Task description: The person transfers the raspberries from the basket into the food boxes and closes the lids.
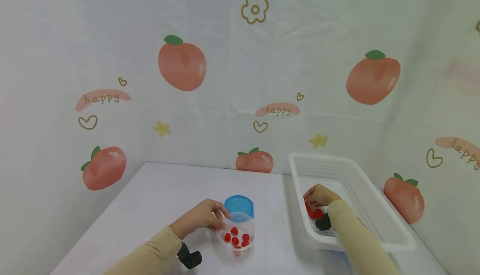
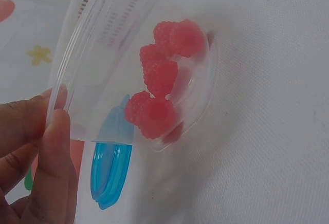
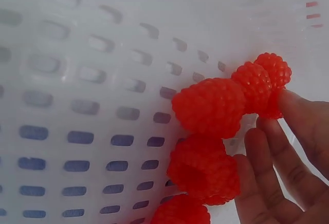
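My left hand (image 1: 205, 216) pinches the rim of a clear plastic tub (image 2: 97, 106) between thumb and fingers. Several red raspberries (image 2: 160, 77) lie on the tub's bottom. Just behind the tub is a blue lid (image 1: 239, 205), on the table. Over on the right, my right hand (image 1: 321, 195) reaches down into a white perforated basket (image 1: 354, 183). Its thumb and index finger pinch a small raspberry (image 3: 273, 107) near the basket's wall. More raspberries (image 3: 211, 108) rest in a line along that wall, close to the fingertips.
The white table (image 1: 165, 191) carries the tub, lid and basket. A hanging cloth (image 1: 225, 133) printed with fruit and hearts stands behind it. The basket's raised rim (image 1: 300, 208) lies between the tub and the right hand. Black wrist devices (image 1: 189, 258) sit at both wrists.
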The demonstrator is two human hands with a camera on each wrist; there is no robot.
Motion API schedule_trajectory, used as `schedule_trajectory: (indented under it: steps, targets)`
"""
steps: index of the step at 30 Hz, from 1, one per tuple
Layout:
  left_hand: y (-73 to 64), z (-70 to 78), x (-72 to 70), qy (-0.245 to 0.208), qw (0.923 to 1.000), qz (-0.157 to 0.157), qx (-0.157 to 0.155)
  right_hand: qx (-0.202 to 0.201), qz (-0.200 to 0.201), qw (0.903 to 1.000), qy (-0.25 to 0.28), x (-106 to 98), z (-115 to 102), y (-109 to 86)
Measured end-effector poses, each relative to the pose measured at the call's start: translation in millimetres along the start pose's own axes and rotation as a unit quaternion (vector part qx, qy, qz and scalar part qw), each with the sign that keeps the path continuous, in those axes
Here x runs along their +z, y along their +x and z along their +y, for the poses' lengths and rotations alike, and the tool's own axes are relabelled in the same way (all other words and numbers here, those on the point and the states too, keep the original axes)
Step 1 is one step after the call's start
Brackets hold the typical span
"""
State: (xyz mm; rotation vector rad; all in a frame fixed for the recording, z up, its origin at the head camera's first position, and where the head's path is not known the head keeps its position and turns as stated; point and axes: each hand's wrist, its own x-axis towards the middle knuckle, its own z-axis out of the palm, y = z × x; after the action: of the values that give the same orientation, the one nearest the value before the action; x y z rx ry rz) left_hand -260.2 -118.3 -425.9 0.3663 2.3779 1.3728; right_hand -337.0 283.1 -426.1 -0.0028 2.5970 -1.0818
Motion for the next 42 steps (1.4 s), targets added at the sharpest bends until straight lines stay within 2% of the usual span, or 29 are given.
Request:
schedule_trajectory:
  steps: [5, 11, 18, 23, 29, 35, 42]
  targets:
    - [0.2, -0.8, 0.7, 0.002, 1.0000, 0.004, -0.002, 0.002, -0.005, 1.0000, -0.006, 0.9, 1.4, -0.3]
    - [0.8, -1.2, 1.5, 0.000, 1.0000, 0.007, -0.006, -0.016, -0.006, 0.9998, 0.007, -1.2, 3.6, 0.8]
    - [2.3, -2.9, 1.9, 0.002, 0.9999, 0.009, -0.007, -0.042, 0.019, 0.9974, 0.056, -9.1, 2.4, 1.3]
    - [3.8, -4.7, 2.3, 0.004, 0.9999, 0.009, -0.007, -0.077, 0.030, 0.9896, 0.117, -15.6, -1.2, 1.5]
    - [4.4, -5.2, 2.1, 0.003, 1.0000, 0.007, -0.003, -0.126, 0.037, 0.9739, 0.185, -22.0, -10.3, 0.1]
    - [4.3, -4.4, 2.8, 0.004, 1.0000, 0.008, -0.004, -0.157, 0.076, 0.9549, 0.240, -30.2, -21.8, -10.3]
    - [4.3, -4.8, 2.7, 0.005, 0.9999, 0.011, -0.005, -0.195, 0.108, 0.9170, 0.331, -33.7, -32.1, -22.5]
